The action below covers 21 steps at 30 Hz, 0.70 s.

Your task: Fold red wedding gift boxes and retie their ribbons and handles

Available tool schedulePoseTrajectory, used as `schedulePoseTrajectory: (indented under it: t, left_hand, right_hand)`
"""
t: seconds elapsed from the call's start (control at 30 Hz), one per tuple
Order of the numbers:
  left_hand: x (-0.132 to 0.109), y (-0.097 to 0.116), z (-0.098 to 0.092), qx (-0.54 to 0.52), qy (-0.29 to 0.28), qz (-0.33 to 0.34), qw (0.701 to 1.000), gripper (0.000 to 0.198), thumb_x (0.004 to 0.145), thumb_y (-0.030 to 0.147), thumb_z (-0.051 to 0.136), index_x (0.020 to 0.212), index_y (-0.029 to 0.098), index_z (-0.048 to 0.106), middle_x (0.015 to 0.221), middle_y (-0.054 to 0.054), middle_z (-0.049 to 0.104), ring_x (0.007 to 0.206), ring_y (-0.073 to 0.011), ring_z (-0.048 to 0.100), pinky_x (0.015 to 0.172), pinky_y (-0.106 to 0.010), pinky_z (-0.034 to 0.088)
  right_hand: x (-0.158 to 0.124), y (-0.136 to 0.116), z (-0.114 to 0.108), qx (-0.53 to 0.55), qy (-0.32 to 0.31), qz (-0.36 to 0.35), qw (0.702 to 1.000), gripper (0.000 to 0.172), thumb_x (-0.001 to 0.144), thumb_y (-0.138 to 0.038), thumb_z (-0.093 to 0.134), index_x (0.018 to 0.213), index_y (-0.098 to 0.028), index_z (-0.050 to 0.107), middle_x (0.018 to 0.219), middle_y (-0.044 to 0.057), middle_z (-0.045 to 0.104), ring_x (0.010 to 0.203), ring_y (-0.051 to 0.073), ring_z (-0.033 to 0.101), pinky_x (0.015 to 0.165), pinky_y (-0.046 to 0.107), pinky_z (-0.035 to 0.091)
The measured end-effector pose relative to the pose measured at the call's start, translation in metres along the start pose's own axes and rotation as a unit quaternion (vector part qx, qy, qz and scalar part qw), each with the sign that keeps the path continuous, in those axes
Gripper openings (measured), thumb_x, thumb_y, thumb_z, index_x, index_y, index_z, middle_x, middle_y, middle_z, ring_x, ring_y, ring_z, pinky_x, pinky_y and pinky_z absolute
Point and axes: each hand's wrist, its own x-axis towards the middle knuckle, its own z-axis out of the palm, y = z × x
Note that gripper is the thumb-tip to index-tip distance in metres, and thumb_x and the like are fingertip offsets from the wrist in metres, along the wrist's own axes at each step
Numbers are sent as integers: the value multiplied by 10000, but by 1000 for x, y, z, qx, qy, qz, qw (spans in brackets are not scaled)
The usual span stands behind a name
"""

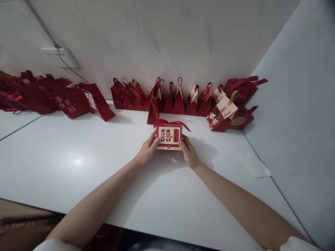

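Between both my hands, at the middle of the table, is a small red and cream gift box [169, 135] with a large red double-happiness character and a red ribbon on top. My left hand [148, 149] grips its left side, thumb on the front face. On the right side, my right hand [188, 152] holds it the same way, its thumb over the lower corner. The fingers behind the box are partly hidden. Just behind it stands a narrow red box [153, 111], a little forward of a row of red peaked boxes [173, 101] with loop handles.
More red boxes [70, 101] crowd the back left, and a cream and red box [222, 113] stands at the back right. A thin white sheet [258, 167] lies by the right edge of the white table [78, 146]. A socket [59, 57] with a cable is on the tiled wall.
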Motion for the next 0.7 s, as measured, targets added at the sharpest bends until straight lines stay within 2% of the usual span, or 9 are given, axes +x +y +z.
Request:
schedulePoseTrajectory:
  t: [0.57,0.63,0.7]
  left_hand:
    - [-1,5,0,8,-5,-4,1000,646,964,568,398,1528,266,313,1478,-42,506,1354,-278,471,1178,-458,320]
    - [-1,6,2,-7,3,-4,1000,636,959,572,416,1512,263,352,1471,-47,512,1364,-283,458,1190,-464,305]
    - [0,5,4,-69,11,-26,997,635,954,586,417,1492,250,385,1445,-76,536,1333,-298,492,1151,-487,369]
  right_hand:
    - [0,1,-1,8,-5,4,1000,581,890,-568,594,1348,-227,484,1215,100,680,1145,274,637,1001,463,501]
    - [0,0,-2,-6,-2,4,1000,596,890,-586,581,1358,-231,479,1250,101,664,1174,277,619,1020,466,485]
    - [-1,-2,-2,-24,-1,-10,1000,617,907,-612,531,1392,-240,458,1310,102,629,1223,280,587,1058,474,451]
